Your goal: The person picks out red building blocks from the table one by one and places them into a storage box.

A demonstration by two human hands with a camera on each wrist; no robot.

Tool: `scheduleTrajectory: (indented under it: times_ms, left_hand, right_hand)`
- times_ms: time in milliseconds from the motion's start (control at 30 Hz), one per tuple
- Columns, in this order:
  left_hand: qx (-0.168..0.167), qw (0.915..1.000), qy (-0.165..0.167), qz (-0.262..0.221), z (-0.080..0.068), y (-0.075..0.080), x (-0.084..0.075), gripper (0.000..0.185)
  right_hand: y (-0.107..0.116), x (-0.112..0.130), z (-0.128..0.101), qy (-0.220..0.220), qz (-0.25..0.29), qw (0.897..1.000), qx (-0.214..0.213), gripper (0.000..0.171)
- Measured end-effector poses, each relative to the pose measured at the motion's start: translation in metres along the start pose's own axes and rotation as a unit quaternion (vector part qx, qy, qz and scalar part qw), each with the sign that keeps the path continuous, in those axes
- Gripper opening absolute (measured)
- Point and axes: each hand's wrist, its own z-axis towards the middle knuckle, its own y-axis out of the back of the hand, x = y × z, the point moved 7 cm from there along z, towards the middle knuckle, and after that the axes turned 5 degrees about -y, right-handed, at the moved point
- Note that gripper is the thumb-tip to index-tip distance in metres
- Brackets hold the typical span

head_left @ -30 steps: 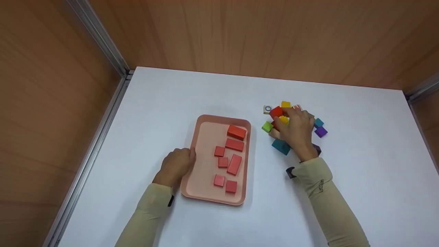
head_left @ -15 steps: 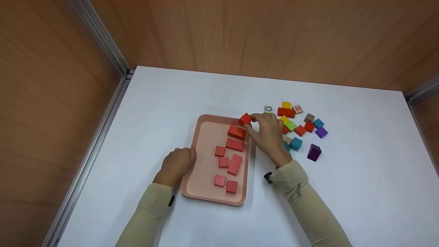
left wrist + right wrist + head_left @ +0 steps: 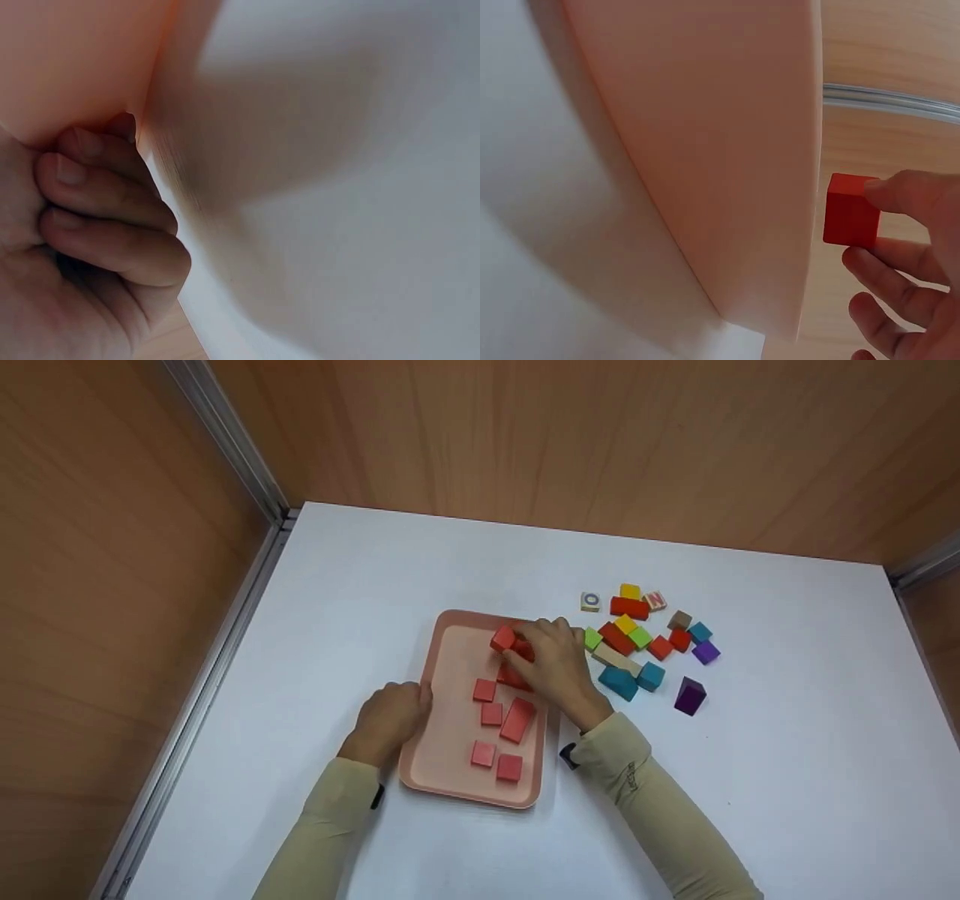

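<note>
My right hand [image 3: 555, 660] pinches a red cube [image 3: 502, 638] above the far end of the pink tray [image 3: 450, 750], which rests on the white desk [image 3: 375, 577]. My left hand [image 3: 386, 720], fingers curled, grips the tray's left rim. Loose coloured blocks [image 3: 645, 641] lie right of the tray.

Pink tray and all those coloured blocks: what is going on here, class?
A person is working at a white table. The right hand pinches a small red cube over the far end of the pink tray, where several other red blocks already lie. The left hand rests against the tray's left rim, fingers curled. To the right of the tray sits a loose cluster of mixed blocks: yellow, green, teal, purple, some red and two lettered ones.
</note>
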Motion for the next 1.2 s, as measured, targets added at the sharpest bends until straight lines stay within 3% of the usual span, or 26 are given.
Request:
scheduleTrajectory:
  times_ms: [300,667,1033,1200]
  left_hand:
    - [-0.003,0.9999,-0.011,-0.006,0.000,0.002,-0.002,0.053]
    - [0.018,0.9997,0.012,-0.011,0.001,-0.003,0.001,0.054]
    - [0.017,0.9997,0.014,-0.013,-0.001,-0.002,0.000,0.054]
    - [0.004,1.0000,-0.001,0.002,-0.001,0.001,-0.001,0.054]
  right_hand:
    - [-0.018,0.010,-0.003,0.051,-0.005,0.998,0.048,0.042]
    - [-0.037,0.010,-0.006,0.053,-0.009,0.993,0.109,0.040]
    - [-0.041,0.009,-0.009,0.035,-0.012,0.991,0.129,0.042]
    - [-0.032,0.009,-0.007,0.036,-0.017,0.993,0.107,0.042]
